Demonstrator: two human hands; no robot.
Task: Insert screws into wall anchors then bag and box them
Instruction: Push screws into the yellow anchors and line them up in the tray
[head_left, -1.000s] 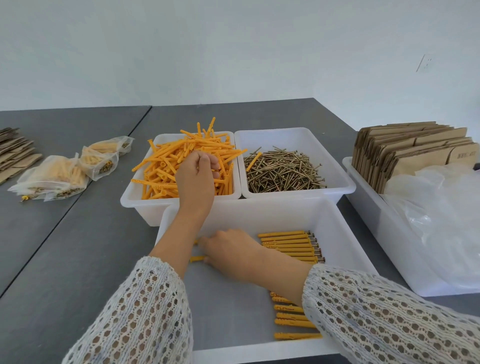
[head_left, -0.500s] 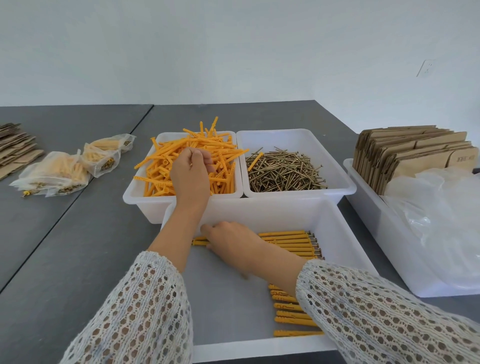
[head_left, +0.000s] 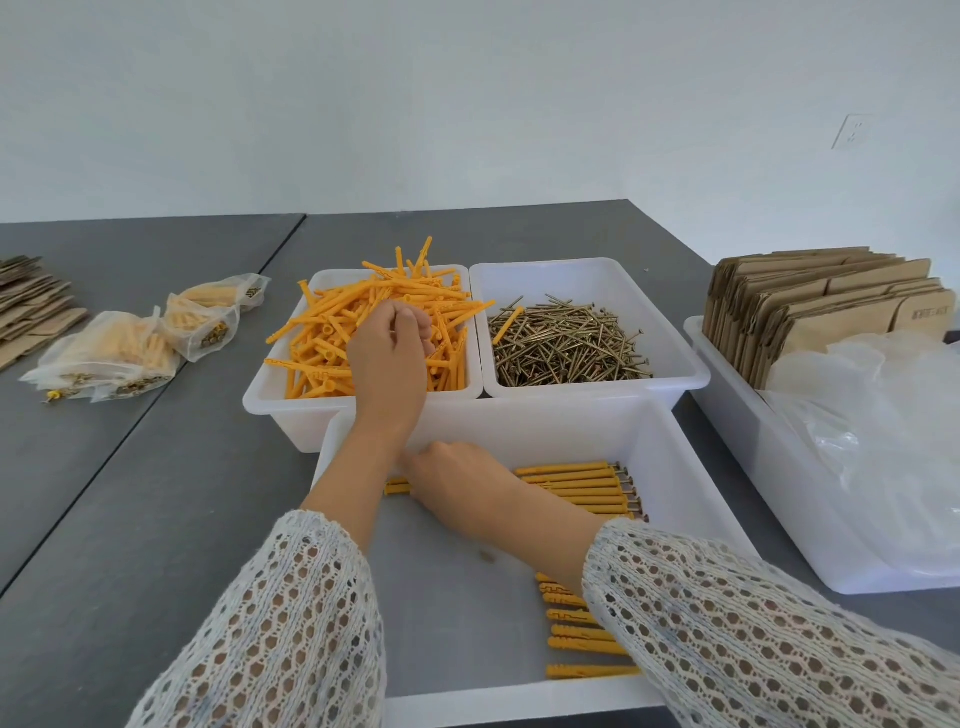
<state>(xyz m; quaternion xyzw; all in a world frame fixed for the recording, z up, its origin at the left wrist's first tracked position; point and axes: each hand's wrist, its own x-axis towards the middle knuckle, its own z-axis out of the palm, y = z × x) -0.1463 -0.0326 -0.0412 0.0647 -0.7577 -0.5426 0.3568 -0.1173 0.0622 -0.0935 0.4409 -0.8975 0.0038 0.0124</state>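
My left hand (head_left: 387, 353) hovers over the pile of loose orange wall anchors (head_left: 327, 332) in the white back-left bin (head_left: 270, 402), fingers curled; its palm side is hidden. Beside it, a second white bin (head_left: 680, 353) holds brass screws (head_left: 566, 345). My right hand (head_left: 457, 480) lies in the front white bin (head_left: 680, 467), its fingers curled over a few anchors whose ends (head_left: 397, 487) stick out to the left. A row of anchors with screws in them (head_left: 576, 491) lies next to that hand. Another row (head_left: 582, 634) shows below my right sleeve.
Filled clear bags of anchors (head_left: 109, 348) lie on the grey table at the left, with flat cardboard (head_left: 31, 306) behind them. At the right, a long white bin (head_left: 753, 467) holds folded cardboard boxes (head_left: 831, 312) and clear plastic bags (head_left: 872, 441).
My right hand slid away from me in the front bin, taking the anchors under it up level with the far row. My left hand rose slightly out of the anchor pile.
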